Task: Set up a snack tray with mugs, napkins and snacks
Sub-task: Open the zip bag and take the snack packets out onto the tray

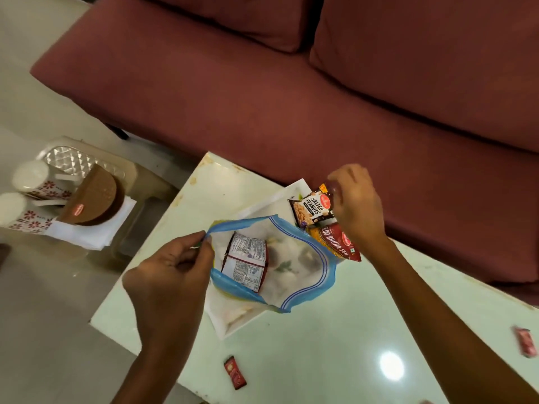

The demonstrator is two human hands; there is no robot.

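A clear zip bag with a blue rim (pixel 294 275) lies open on the glass table (pixel 335 345). My left hand (pixel 172 275) pinches its rim at the left corner. One snack packet (pixel 246 262) lies inside the bag. My right hand (pixel 355 205) grips snack packets at the bag's far edge: a salted peanuts packet (pixel 310 209) and a red and yellow bhujia packet (pixel 335 240). To the left, a silver tray (pixel 73 160) on a low stool holds two flowered white mugs (pixel 32 179), white napkins (pixel 90 231) and a brown half-round box (pixel 93 199).
Two small red sachets (pixel 234 372) (pixel 525 341) lie on the table's near part. A white sheet (pixel 233 316) lies under the bag. A maroon sofa (pixel 291 91) stands right behind the table. Pale floor tiles show at the left.
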